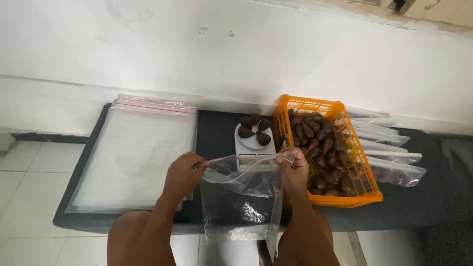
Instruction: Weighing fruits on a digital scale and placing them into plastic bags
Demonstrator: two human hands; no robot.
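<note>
Your left hand (181,173) and right hand (294,167) each pinch the top edge of the thin, floppy, slippery clear bag (241,197), open in front of the scale (253,145), so hold the rim.

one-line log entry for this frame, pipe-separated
left hand: grips clear bag mouth | right hand: grips other side | bag: held open | scale: brown fruits on it | orange crate: fruit inside

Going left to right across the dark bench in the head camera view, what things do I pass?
Stack of clear zip bags → left hand → open clear bag held by both hands → right hand → orange crate of brown fruit → filled bags.
</note>
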